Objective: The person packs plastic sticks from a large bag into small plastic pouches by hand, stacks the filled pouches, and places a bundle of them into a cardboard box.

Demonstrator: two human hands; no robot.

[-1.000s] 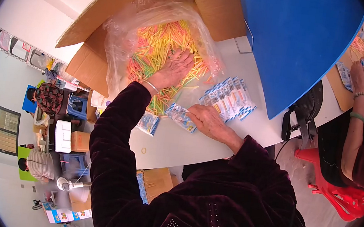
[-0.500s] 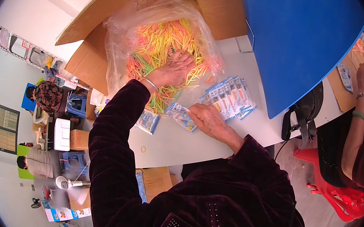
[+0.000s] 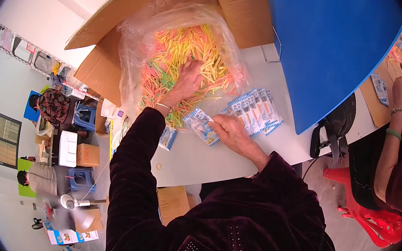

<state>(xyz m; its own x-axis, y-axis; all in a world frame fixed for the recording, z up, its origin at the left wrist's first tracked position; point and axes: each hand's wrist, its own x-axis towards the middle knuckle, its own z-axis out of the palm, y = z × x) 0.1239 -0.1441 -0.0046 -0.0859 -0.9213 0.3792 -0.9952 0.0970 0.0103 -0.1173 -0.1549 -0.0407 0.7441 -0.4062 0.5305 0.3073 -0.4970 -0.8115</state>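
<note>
Loose thin sticks [image 3: 181, 41] in yellow, pink, orange and green lie heaped on a clear plastic bag [image 3: 133, 43]. Into the heap reaches my left hand [image 3: 188, 80], palm down, with its fingers bent in around some yellow sticks; the fingertips are partly hidden. My right hand [image 3: 234, 133] pinches the edge of a small blue-and-white packet [image 3: 202, 126] between thumb and fingers, just in front of the heap. Behind that hand, a row of overlapping similar packets [image 3: 257, 109] lies on the table. Another packet [image 3: 168, 137] rests beside my left forearm.
An open cardboard box [image 3: 246, 14] surrounds the bag. A large blue panel [image 3: 328, 51] stands at the right, with a black strapped item [image 3: 332, 125] beside it. A rubber band [image 3: 158, 166] lies on the white table [image 3: 181, 165]. At far right, a co-worker's arms [image 3: 393, 147] work over cardboard.
My left hand has drawn its spread fingers inward and moved slightly left and down over the sticks. The packet in my right hand has tilted and shows more of its face.
</note>
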